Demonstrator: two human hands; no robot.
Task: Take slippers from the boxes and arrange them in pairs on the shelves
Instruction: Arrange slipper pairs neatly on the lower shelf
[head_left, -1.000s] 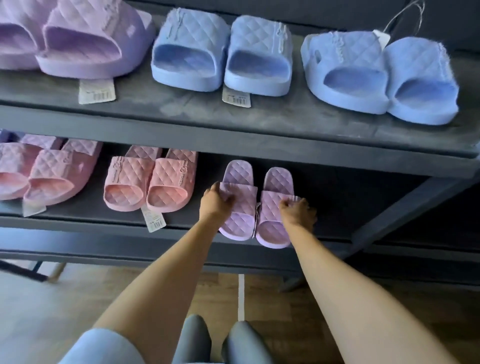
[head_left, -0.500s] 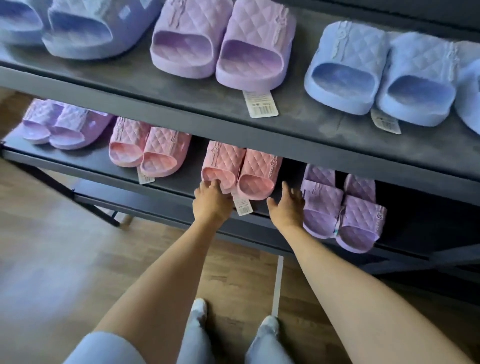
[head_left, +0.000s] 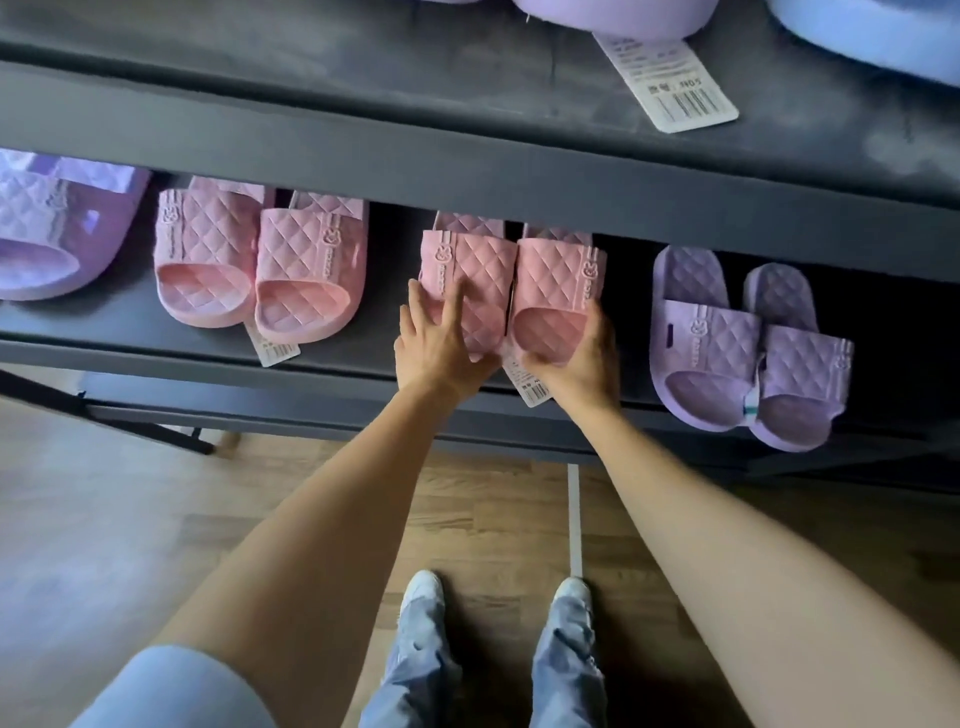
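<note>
A pink quilted pair sits in the middle of the lower shelf (head_left: 130, 325). My left hand (head_left: 441, 348) lies with straight, spread fingers on the strap of the left pink slipper (head_left: 485, 265). My right hand (head_left: 579, 364) curls round the toe end of the right pink slipper (head_left: 558, 275). A paper tag (head_left: 532, 387) sticks out between my hands. The heels of both slippers are hidden under the upper shelf edge (head_left: 363, 161).
A second pink pair (head_left: 260, 270) stands to the left, with a purple slipper (head_left: 52, 234) beyond it. A purple pair (head_left: 727, 358) stands to the right. The upper shelf carries more slippers and a barcode tag (head_left: 670, 83). My feet stand on the wooden floor (head_left: 156, 519).
Both hands left the purple pair and moved left to the pink pair, which they now touch and hold. The view dropped and came closer to the lower shelf.
</note>
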